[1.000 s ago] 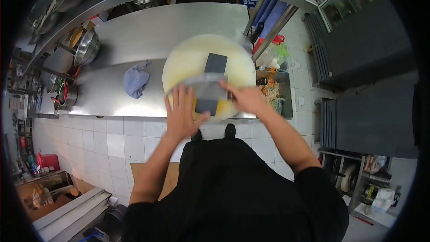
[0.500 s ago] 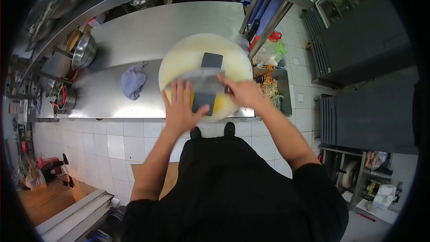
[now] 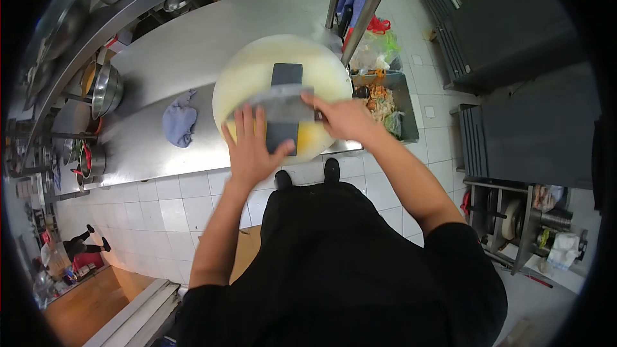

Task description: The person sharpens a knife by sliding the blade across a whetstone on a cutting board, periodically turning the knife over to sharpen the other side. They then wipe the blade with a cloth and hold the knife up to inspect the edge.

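Note:
My right hand [image 3: 345, 119] is closed around the handle of a wide-bladed cleaver [image 3: 283, 104], thumb or finger along the blade's near end. The blade lies across a dark rectangular sharpening stone [image 3: 286, 74], which shows above and below it. My left hand [image 3: 252, 151] is spread, its fingertips resting on the blade's left part and its thumb by the stone's lower end. Under the stone, something yellow [image 3: 312, 135] shows at the side. All of this sits on a thick round pale chopping board [image 3: 247, 64]. The blade is slightly blurred.
The board stands on a steel counter [image 3: 186, 51]. A blue cloth [image 3: 180, 121] lies to its left, metal bowls [image 3: 107, 92] farther left. At right is a grey bin [image 3: 406, 106] of food scraps, beside a steel post [image 3: 367, 16]. A person [image 3: 80, 244] is at far left.
My view has turned and shifted, so the board and counter appear farther left and higher. The cleaver stays across the stone, with both hands in nearly the same places on it.

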Demonstrator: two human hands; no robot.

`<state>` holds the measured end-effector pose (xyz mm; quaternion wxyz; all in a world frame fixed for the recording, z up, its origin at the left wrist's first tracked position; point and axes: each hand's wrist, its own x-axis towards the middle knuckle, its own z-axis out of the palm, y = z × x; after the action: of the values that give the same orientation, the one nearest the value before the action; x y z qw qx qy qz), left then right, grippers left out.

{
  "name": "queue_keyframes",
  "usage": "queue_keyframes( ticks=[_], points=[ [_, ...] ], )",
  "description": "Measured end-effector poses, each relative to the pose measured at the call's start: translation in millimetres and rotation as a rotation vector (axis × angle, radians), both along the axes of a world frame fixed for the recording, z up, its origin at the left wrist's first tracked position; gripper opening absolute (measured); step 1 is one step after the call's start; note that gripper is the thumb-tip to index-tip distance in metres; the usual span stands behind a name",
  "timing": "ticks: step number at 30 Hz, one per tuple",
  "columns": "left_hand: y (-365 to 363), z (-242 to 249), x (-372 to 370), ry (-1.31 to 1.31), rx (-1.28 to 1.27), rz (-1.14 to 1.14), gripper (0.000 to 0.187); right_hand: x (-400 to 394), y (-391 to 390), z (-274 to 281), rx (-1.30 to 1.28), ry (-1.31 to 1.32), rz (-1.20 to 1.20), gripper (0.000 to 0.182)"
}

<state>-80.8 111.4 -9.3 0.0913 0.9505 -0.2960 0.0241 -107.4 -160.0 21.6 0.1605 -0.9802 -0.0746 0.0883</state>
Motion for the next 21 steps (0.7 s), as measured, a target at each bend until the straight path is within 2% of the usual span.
queue_keyframes(
  ticks=[2,4,6,8,10,12,15,17,19,20,21],
  points=[
    [16.9,8.3,-61.2,0.078,-0.010,-0.022,0.117,-44.4,9.2,11.5,-0.062,0.228,0.041,0.070],
    [17.3,17.0,-79.6,0.165,0.038,0.003,0.117,-47.6,6.9,4.4,-0.060,0.216,0.024,0.073],
    [9.9,5.3,-49.9,0.055,-0.027,-0.029,0.116,-39.6,9.8,10.5,-0.063,0.251,-0.008,0.073],
    [-9.6,-4.5,14.6,-0.021,-0.020,-0.017,0.109,2.8,-5.0,-5.3,-0.007,0.030,-0.006,0.061],
    [-22.6,-3.3,45.5,-0.039,-0.003,-0.005,0.106,34.6,-12.1,-12.8,0.043,-0.073,-0.055,0.063],
    [-27.9,0.1,53.5,-0.023,0.006,0.010,0.105,31.0,-10.3,-11.3,0.013,-0.065,-0.061,0.067],
    [-0.3,-4.3,-14.4,-0.033,-0.020,-0.076,0.110,-30.1,0.1,-0.7,-0.004,0.061,-0.046,0.073],
    [6.3,16.2,-68.3,0.113,0.019,-0.057,0.115,-76.5,2.7,-0.8,-0.001,0.098,-0.022,0.074],
    [3.0,14.7,-73.2,0.167,0.039,-0.054,0.115,-83.2,-0.1,-4.6,-0.056,0.113,-0.008,0.079],
    [-1.3,7.6,-61.4,0.108,-0.017,-0.076,0.114,-77.8,-0.4,-8.1,-0.101,0.101,-0.017,0.083],
    [-10.4,0.9,-39.0,0.029,-0.081,-0.100,0.112,-59.2,-3.8,3.0,-0.084,0.143,-0.053,0.078]
  ],
)
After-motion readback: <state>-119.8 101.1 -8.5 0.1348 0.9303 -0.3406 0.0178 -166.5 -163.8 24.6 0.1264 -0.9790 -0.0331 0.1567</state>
